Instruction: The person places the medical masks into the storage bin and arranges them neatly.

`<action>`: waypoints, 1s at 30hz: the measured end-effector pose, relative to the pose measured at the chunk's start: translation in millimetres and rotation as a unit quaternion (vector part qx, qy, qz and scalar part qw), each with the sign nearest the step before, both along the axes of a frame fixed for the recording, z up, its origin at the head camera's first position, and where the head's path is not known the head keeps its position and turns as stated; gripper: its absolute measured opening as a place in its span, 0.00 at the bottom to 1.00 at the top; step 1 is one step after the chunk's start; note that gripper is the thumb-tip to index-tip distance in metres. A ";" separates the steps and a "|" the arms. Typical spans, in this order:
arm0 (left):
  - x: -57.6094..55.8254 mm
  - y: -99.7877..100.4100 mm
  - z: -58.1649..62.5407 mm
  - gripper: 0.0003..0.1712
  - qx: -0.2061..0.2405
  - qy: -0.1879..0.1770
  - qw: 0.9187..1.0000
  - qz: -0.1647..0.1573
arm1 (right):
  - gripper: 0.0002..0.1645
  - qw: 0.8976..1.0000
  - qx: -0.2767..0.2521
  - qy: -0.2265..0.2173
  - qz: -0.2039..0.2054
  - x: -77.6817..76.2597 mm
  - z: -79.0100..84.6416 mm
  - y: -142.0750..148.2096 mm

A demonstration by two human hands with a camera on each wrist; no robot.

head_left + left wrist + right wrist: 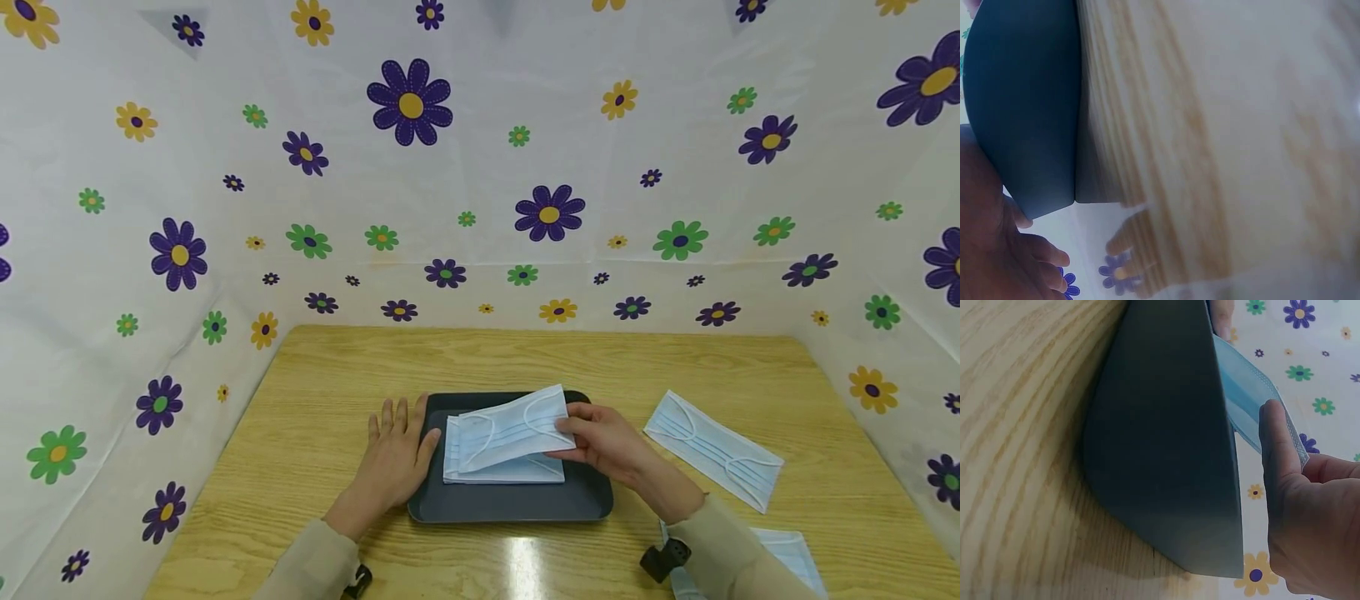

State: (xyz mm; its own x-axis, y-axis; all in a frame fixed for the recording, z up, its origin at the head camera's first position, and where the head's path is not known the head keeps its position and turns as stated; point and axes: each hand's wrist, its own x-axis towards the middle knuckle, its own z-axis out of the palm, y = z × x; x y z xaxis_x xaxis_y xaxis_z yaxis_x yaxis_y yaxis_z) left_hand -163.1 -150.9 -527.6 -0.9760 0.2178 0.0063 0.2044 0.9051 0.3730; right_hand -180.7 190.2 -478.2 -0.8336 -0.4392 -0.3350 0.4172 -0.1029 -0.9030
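- Over the dark tray [510,500], at the middle of the wooden worktop [315,375]: right hand [600,440] pinching one blue face mask [513,429] by its near end, thumb on top (right wrist view confirms the pinch), holding it tilted just above the stack.
- Already done, judging from the layout: small stack of masks [502,471] lying flat inside the tray, edges roughly squared.
- In hand now: held mask hovering over that stack, not yet laid flat; seems about to join it.
- Left hand [396,454] flat on the worktop, fingers straight and relaxed, touching the tray's left rim, gripping nothing (apparently steadying the tray).
- Still left: one loose mask [712,450] on the worktop right of the tray, well apart from it, plus another mask [787,554] partly hidden beside the right sleeve.
- Rough judgement: about midway, with at least two masks outside the tray.
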 end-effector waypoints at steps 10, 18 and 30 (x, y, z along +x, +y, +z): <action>-0.6 -0.5 -1.0 0.40 -0.002 -0.004 1.000 -0.002 | 0.30 1.000 -0.003 0.003 0.016 4.6 -2.6 -6.8; -0.5 -1.0 -1.7 0.40 -0.004 0.002 1.000 -0.002 | 0.27 1.000 0.011 0.004 0.012 6.9 -4.7 -7.8; -0.8 0.0 -0.1 0.43 -0.022 0.004 1.000 -0.006 | 0.29 1.000 0.012 -0.006 0.018 8.1 -8.9 -11.7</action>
State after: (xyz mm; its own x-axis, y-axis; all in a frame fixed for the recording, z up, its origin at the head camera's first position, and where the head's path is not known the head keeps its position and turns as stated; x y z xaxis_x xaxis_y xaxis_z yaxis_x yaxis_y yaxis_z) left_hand -163.9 -150.9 -527.7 -0.9731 0.2304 0.0043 0.2187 0.9176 0.3318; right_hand -172.6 178.5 -487.0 -0.8136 -0.4604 -0.3550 0.4303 -0.0664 -0.9002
